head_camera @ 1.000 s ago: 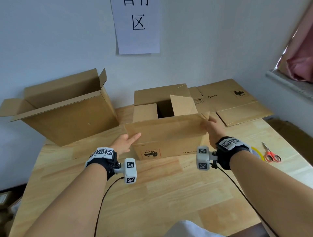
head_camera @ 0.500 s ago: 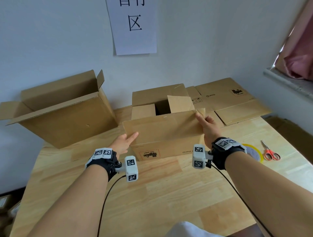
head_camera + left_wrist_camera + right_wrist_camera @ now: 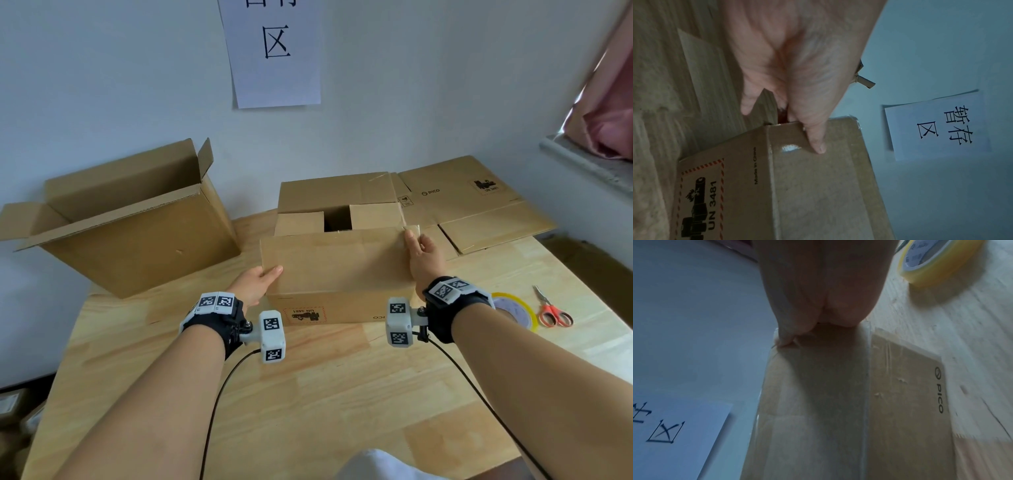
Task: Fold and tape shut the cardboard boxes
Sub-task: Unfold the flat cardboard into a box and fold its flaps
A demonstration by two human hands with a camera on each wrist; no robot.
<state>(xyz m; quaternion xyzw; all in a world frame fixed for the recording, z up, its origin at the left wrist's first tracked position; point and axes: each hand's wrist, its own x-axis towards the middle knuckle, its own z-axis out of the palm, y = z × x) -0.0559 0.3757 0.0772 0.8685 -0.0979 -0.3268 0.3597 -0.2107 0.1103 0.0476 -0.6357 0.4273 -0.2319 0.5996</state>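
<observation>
A PICO cardboard box (image 3: pixel 342 310) stands mid-table with its two short side flaps folded inward and its far flap upright. Its near long flap (image 3: pixel 335 260) is lifted and leans over the opening. My left hand (image 3: pixel 262 279) pinches that flap's left edge, thumb (image 3: pixel 818 142) on the outer face and fingers behind. My right hand (image 3: pixel 423 251) grips the flap's right end, with a fingertip at its top corner (image 3: pixel 784 341). A roll of yellow-edged tape (image 3: pixel 513 308) lies on the table right of the box, partly behind my right wrist.
A larger open box (image 3: pixel 137 246) lies on its side at the back left. Flattened boxes (image 3: pixel 472 205) are stacked at the back right. Orange-handled scissors (image 3: pixel 551 310) lie beside the tape. The wooden table (image 3: pixel 308 394) is bare in front of the box.
Both hands have swung the near flap up from its outward tilt toward the box's opening. The right hand slid up to the flap's top corner.
</observation>
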